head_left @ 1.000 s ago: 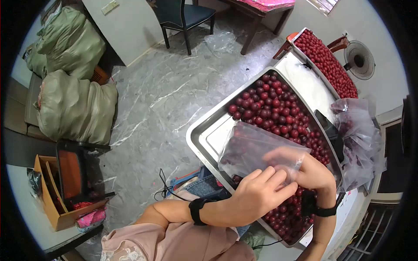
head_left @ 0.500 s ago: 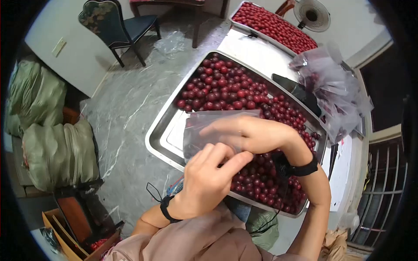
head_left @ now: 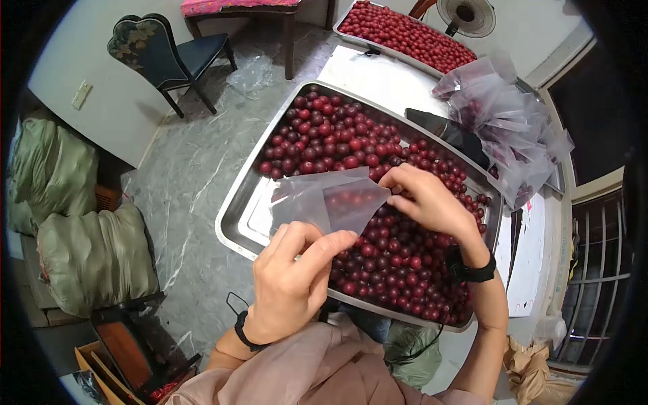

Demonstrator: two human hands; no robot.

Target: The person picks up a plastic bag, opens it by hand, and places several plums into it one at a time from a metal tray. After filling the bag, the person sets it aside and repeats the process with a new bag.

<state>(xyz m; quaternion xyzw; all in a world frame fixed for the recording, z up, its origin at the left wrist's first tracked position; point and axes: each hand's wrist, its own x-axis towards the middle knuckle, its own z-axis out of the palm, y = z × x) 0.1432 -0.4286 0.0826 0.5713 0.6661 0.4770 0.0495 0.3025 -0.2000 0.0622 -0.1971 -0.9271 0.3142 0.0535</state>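
Note:
A clear plastic bag [head_left: 331,199] is stretched between my two hands above a metal tray [head_left: 239,226]. My left hand [head_left: 293,273] is closed on the bag's near edge, thumb against fingers. Thumb and fingers of my right hand [head_left: 425,202] pinch the bag's right corner. Round dark red fruits [head_left: 398,270], like small plums, heap up in the tray below and show through the film. I see nothing inside the bag. Bare metal shows at the tray's left end.
A second tray of red fruits [head_left: 405,34] stands at the back beside a fan [head_left: 466,15]. Filled plastic bags [head_left: 499,115] pile up on the right near a dark cloth-like item [head_left: 445,131]. Green sacks [head_left: 94,250] and a chair [head_left: 172,57] are to the left.
My right hand has come off the bag's front, moved right and taken its corner. The bag is now spread wider. My left hand has shifted slightly left and down, still holding the bag.

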